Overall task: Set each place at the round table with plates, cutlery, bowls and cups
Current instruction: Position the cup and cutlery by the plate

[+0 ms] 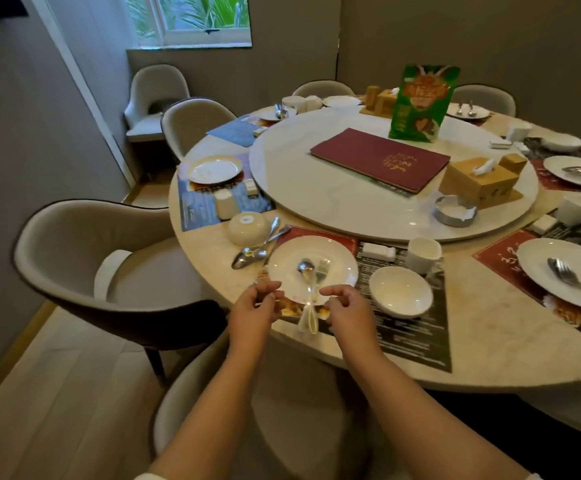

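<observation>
A white plate point(330, 261) lies on a red placemat at the table's near edge. A spoon point(306, 268) and a fork point(323, 271) rest on it, and their blurred handles stick out over the near rim. My left hand point(256, 308) pinches the plate's near left rim. My right hand point(349, 308) has finger and thumb around the near right rim. The cutlery handles lie between the two hands. A white bowl point(399, 296) and a white cup point(422, 254) stand to the right of the plate.
An upturned bowl point(248, 228) and loose spoons point(254, 252) lie to the plate's left. The lazy Susan point(316, 206) carries a maroon menu point(379, 161), a tissue box point(479, 181), an ashtray point(455, 211) and a green bag point(420, 102). Other places have plates. A chair point(91, 265) stands left.
</observation>
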Motion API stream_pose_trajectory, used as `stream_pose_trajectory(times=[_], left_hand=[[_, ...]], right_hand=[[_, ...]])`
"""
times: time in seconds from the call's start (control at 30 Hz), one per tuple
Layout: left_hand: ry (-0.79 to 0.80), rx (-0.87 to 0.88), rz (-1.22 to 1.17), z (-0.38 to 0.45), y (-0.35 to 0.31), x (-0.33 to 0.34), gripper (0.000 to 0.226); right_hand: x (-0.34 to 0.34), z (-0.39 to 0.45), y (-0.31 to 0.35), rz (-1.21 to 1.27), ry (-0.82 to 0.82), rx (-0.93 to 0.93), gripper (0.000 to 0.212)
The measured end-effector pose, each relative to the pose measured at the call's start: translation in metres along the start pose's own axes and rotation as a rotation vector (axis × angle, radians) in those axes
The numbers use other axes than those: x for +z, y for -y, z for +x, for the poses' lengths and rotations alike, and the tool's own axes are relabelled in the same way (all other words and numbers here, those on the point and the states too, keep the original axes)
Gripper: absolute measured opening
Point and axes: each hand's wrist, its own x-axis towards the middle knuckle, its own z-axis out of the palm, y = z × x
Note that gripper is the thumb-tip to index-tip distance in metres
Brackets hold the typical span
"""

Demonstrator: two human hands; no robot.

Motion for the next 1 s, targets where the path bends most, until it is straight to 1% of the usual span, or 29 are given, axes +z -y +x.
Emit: stream_pose_trajectory(times=[0.13,0.27,0.4,0.53,0.73,0.87,1.0], left_hand=[[0.047,-0.019,-0.001,0.025,-0.016,-0.079,0.019],[0.091,0.002,0.014,0.044,-0.030,-0.149,0.020],[0.117,0.019,0.012,0.058,-0.040,-0.195,0.018],[0.134,0.006,0.005,0.077,-0.045,-0.212,0.019],[0.180,-0.018,0.018,0.117,-0.047,-0.220,0.018],[0.235,-0.025,0.044,0.158,-0.048,-0.225,0.017],[0.252,-0.044,0.090,0.216,-0.047,-0.224,0.020]], right_hand=[[0.072,-0.022,0.014,0.082,-0.061,0.015,0.027],[0.136,-0.040,0.026,0.153,-0.130,0.032,0.027],[0.182,-0.054,0.030,0.155,-0.116,0.039,0.027],[0.207,-0.052,0.040,0.141,-0.148,0.029,0.027],[0.231,-0.032,0.051,0.120,-0.199,0.020,0.025],[0.250,-0.002,0.056,0.173,-0.255,-0.003,0.024],[0.280,0.042,0.056,0.229,-0.273,0.016,0.025]])
